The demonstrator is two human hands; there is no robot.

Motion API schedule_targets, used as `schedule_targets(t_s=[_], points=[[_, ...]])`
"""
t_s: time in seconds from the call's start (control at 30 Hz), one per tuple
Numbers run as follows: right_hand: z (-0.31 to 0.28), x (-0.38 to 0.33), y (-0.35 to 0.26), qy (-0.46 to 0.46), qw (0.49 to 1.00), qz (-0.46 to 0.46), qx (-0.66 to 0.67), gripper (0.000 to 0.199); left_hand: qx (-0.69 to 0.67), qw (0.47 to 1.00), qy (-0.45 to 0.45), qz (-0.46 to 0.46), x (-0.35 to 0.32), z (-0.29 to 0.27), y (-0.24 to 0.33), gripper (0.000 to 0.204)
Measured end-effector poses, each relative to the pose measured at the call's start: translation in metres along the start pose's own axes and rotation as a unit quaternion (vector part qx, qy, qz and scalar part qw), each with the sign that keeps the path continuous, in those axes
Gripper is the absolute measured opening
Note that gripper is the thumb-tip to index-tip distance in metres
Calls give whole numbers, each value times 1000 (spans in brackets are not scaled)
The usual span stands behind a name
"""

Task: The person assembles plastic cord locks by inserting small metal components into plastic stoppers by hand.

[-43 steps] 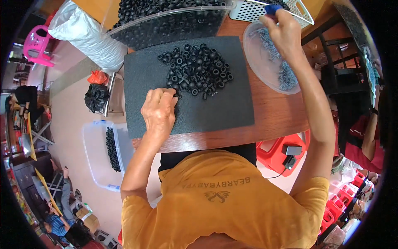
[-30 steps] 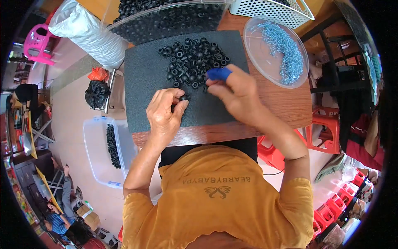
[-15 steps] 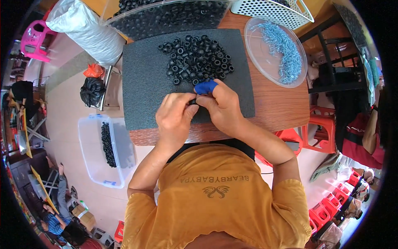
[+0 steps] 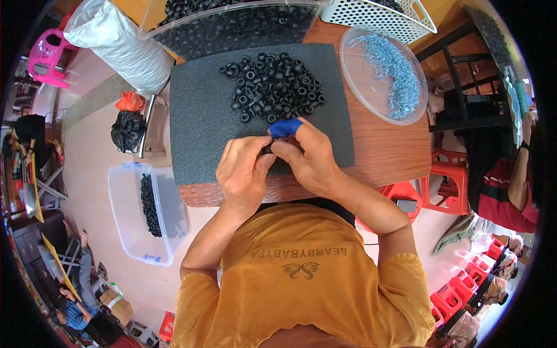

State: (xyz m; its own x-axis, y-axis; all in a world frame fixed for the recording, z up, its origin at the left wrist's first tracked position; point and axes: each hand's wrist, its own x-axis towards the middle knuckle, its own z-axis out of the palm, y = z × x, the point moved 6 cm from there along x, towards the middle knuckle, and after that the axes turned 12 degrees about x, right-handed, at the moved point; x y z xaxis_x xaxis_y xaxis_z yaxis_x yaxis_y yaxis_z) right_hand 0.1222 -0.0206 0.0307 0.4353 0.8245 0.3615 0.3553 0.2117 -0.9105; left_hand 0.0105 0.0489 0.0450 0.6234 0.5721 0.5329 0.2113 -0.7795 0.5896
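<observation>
My left hand (image 4: 241, 171) and my right hand (image 4: 310, 156) meet at the near part of a dark grey foam mat (image 4: 197, 110). Between their fingertips is a small black part (image 4: 266, 149), mostly covered, so its full shape does not show. Both hands are closed in a pinch around it. A blue cover (image 4: 284, 127) wraps my right index finger. Just beyond my fingers lies a heap of small black ring-shaped parts (image 4: 275, 84), many with a round hole.
A clear bin of black parts (image 4: 238, 26) stands at the back, beside a white perforated basket (image 4: 371, 20). On the right is a round clear lid (image 4: 377, 95) with small shiny blue pieces. A clear box (image 4: 125, 214) sits low at left, near a white sack (image 4: 125, 52).
My hands stay together on the small black part and have shifted slightly toward me. The fingertips have changed position a little around it. The heap looks the same.
</observation>
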Motion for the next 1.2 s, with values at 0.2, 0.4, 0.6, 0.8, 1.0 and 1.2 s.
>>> schedule_targets(t_s=[0.2,0.4,0.6,0.8,1.0,1.2], points=[[-6,-4,-8,12,999,-1,-30,24,-192,961,-70,-188,-14,9,-25,20],[5,-4,-2,-55,980,-98,-164,36,-261,935,-45,-235,-17,12,-37,19],[10,-5,-3,-44,965,-173,-195,37,-137,973,-23,-182,-16,11,-33,19],[-52,0,3,65,973,-90,-201,25,-149,973,-22,-173,-17,14,-38,17],[-45,3,3,13,968,-121,-222,29,-202,956,-27,-211,-22,19,-45,16],[-34,5,14,-42,939,-189,-285,30,-231,945,-33,-231,-23,20,-47,17]])
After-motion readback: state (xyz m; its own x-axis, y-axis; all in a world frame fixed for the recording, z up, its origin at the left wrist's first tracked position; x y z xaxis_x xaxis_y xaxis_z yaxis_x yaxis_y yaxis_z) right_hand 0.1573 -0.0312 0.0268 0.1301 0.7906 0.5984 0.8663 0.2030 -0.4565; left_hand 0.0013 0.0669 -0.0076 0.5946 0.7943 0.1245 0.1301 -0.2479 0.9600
